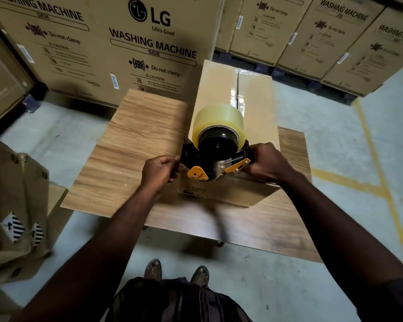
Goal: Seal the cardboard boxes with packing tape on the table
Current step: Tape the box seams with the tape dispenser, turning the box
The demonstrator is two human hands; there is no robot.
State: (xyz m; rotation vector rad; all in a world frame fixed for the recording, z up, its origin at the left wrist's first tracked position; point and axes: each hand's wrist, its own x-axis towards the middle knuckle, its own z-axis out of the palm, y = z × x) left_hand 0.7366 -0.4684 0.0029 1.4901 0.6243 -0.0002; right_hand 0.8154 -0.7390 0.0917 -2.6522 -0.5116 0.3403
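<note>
On the wood-grain table [130, 145], toward its right edge, a long brown cardboard box [256, 108] is set, with glossy clear tape over its top seam. A black-and-orange tape dispenser carrying a clear roll [216, 145] is held at the box's near end. It is clamped between the curled fingers of the left hand [159, 173] and the right hand [268, 162].

"LG", "WASHING MACHINE SIDE" on carton [116, 43]
</note>
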